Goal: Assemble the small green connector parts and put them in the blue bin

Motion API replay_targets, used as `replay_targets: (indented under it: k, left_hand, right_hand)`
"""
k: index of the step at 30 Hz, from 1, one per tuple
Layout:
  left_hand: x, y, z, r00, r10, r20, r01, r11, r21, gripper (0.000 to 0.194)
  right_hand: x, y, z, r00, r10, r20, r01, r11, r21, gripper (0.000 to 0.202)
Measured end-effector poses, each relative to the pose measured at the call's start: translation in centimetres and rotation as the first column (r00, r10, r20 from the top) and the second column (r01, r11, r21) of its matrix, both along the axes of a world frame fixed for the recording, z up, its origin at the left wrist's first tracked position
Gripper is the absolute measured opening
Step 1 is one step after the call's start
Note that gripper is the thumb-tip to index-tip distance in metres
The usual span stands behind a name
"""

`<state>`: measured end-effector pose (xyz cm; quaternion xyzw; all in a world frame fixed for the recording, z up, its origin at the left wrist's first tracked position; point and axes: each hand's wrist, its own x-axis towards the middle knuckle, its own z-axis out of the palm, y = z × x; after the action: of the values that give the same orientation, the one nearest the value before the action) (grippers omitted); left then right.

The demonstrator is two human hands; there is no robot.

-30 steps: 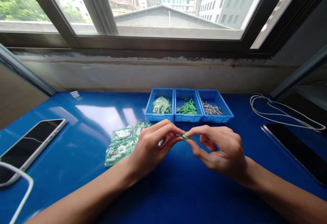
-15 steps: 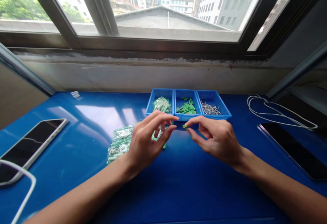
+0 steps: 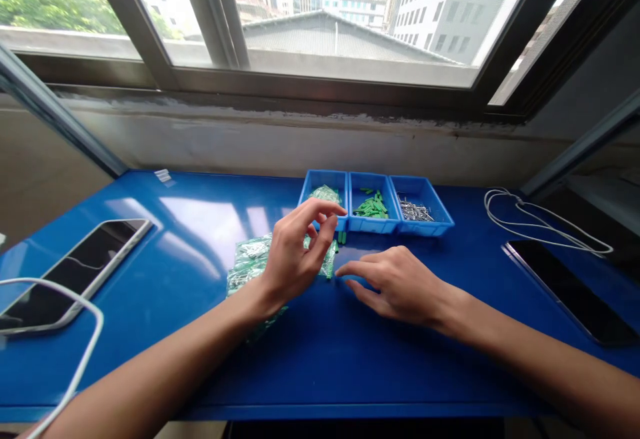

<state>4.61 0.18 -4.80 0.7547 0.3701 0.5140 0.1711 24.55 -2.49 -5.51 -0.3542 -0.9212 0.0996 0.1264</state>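
My left hand (image 3: 303, 245) hovers above clear bags of green and silvery pieces (image 3: 250, 252), thumb and index finger curved close to each other. I see nothing between them; its other fingers are loosely bent and partly hidden. Lower and to the right, my right hand (image 3: 400, 285) reaches leftward over the table, its index finger and thumb apart with nothing visible in them. Its index fingertip is close to the edge of a clear bag (image 3: 327, 264). Small green plastic plugs (image 3: 342, 237) lie just in front of the trays, partly behind my left hand.
Three joined blue trays stand at the back: bagged pieces (image 3: 326, 193) left, green plugs (image 3: 373, 206) in the middle, metal screws (image 3: 415, 211) right. A phone (image 3: 75, 272) with a white cable (image 3: 87, 352) lies left; another phone (image 3: 565, 289) and coiled cable (image 3: 545, 222) lie right.
My right hand has moved down and leftward, and the small green piece in its fingertips no longer shows. My left thumb and index finger are closer together. The camera view has shifted slightly.
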Motion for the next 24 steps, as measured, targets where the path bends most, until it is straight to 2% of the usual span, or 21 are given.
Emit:
replay_targets:
  k: [4,7,14,18,21,24]
  left_hand:
    - [0.0,-0.1,0.0,1.000,-0.003,0.004,0.004,1.000,-0.015,0.015]
    - [0.1,-0.1,0.0,1.000,-0.019,-0.004,0.019,0.999,-0.026,0.015]
    - [0.1,-0.1,0.0,0.999,-0.038,-0.027,0.037,0.999,-0.031,0.015]
    - [0.1,-0.1,0.0,0.998,-0.045,-0.036,0.044,0.999,-0.030,0.015]
    - [0.1,0.0,0.0,0.998,-0.047,-0.045,0.045,0.998,-0.044,0.014]
    - [0.1,0.0,0.1,0.998,-0.050,-0.043,0.048,0.998,-0.047,0.014]
  right_hand:
    - [-0.1,0.2,-1.2,0.999,0.011,-0.030,-0.011,1.000,-0.007,0.032]
    - [-0.1,0.3,-1.5,1.000,0.016,-0.001,-0.016,1.000,0.002,0.034]
    - [-0.9,0.5,-0.1,0.990,0.020,0.142,-0.022,1.000,0.012,0.039]
    - [-1.8,0.9,0.7,0.978,0.023,0.208,-0.027,1.000,0.014,0.035]
    - [-1.6,1.1,0.6,0.978,0.015,0.209,-0.020,1.000,0.023,0.033]
    - [-0.2,0.9,0.0,0.990,0.013,0.142,-0.015,1.000,0.018,0.031]
